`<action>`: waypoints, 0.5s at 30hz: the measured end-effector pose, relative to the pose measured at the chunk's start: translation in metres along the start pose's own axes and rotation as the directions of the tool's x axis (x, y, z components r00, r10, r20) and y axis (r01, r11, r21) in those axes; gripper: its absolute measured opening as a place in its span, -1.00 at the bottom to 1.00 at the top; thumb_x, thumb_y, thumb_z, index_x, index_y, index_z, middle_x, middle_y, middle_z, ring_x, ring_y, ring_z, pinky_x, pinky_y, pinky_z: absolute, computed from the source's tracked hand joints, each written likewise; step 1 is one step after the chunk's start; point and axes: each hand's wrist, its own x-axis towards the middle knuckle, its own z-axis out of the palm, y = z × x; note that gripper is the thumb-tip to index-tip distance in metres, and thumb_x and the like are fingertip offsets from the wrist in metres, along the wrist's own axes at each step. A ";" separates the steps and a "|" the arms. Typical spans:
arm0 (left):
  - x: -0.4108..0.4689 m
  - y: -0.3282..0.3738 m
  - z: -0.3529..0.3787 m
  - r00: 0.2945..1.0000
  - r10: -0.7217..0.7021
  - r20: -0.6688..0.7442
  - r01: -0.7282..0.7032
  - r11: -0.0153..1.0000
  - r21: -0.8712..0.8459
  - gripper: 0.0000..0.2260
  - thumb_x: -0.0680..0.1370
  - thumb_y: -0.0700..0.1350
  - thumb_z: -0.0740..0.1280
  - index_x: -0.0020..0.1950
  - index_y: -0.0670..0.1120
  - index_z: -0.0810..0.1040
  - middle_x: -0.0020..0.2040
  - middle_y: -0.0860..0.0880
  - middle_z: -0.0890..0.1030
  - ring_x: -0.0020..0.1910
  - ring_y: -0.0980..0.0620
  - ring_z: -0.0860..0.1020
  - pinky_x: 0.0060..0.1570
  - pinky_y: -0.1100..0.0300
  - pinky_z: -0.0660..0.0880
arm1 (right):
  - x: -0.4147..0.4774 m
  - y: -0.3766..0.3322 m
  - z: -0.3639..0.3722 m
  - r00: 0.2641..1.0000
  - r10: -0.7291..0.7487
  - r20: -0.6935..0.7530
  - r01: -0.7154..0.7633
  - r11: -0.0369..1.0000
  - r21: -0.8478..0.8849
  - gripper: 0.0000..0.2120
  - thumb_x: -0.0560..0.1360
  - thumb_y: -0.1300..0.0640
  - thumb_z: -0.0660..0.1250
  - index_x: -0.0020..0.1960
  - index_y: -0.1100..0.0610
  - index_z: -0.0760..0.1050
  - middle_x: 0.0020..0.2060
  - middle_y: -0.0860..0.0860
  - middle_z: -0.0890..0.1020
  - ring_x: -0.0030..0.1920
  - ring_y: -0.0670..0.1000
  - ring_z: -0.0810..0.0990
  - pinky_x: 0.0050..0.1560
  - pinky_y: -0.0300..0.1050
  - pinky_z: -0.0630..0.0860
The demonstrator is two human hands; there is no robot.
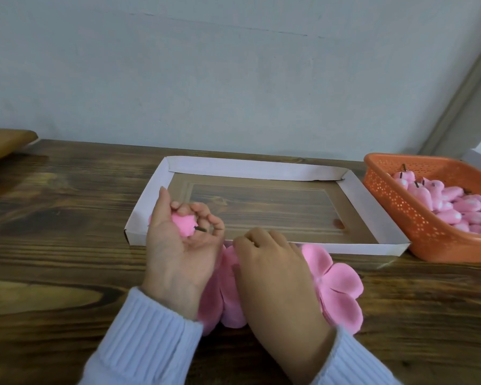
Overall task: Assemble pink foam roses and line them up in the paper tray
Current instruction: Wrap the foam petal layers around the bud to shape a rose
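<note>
Over the paper tray's (pixel 261 169) near-left corner the left grip (pixel 178 240) clasps a pink bud (pixel 185 222). Just before the tray the right grip (pixel 272 262) covers the petals (pixel 336 284); its fingertips are hidden, so I cannot tell its hold.

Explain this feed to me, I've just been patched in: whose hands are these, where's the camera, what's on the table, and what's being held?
No machine here: a person works with two bare hands. The single picture comes from a camera worn on their head, looking down. The left hand, palm up, holds a pink foam bud with a short dark stem. The right hand rests on a stack of pink foam petals lying on the wooden table; whether it pinches one is hidden. Behind the hands is the white paper tray, with no finished rose showing in it. At the right, an orange basket holds more buds.
</note>
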 end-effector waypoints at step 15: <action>-0.002 -0.001 -0.001 0.999 0.005 -0.041 -0.007 0.999 -0.041 -0.72 0.59 0.11 0.21 -0.19 -0.06 0.42 -0.45 0.04 0.50 -0.44 0.04 0.59 -0.16 0.20 0.39 | 0.008 0.026 -0.008 0.967 0.220 -0.125 -0.114 0.820 0.560 -0.88 0.49 0.17 0.26 -0.22 0.04 0.43 -0.40 -0.10 0.48 -0.33 -0.15 0.46 -0.34 -0.31 0.37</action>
